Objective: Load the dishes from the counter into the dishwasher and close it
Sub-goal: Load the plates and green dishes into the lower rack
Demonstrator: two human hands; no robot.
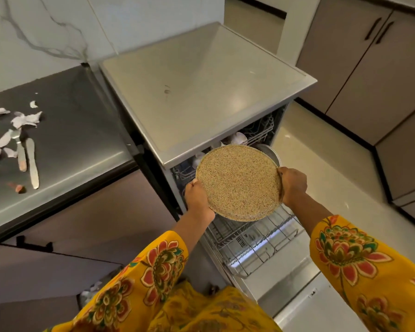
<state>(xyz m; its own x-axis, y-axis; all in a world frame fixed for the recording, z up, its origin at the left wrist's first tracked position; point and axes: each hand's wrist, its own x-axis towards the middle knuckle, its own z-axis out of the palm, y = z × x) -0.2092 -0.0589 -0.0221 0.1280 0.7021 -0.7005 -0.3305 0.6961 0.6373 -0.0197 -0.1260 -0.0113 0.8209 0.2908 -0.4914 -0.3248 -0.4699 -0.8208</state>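
A round, speckled tan plate (237,182) is held tilted above the pulled-out lower rack (254,243) of the open dishwasher (201,87). My left hand (198,197) grips its left rim and my right hand (292,184) grips its right rim. Behind the plate, a metal pan (270,152) and white crockery (238,138) sit in the upper rack, partly hidden. On the dark counter (65,140) to the left lie a fork (21,150) and a knife (32,162).
Torn white paper scraps (25,119) and a small reddish bit (18,188) litter the counter's left part. The dishwasher door (304,300) is folded down in front of me. Brown cabinets (374,68) line the right side across a pale floor.
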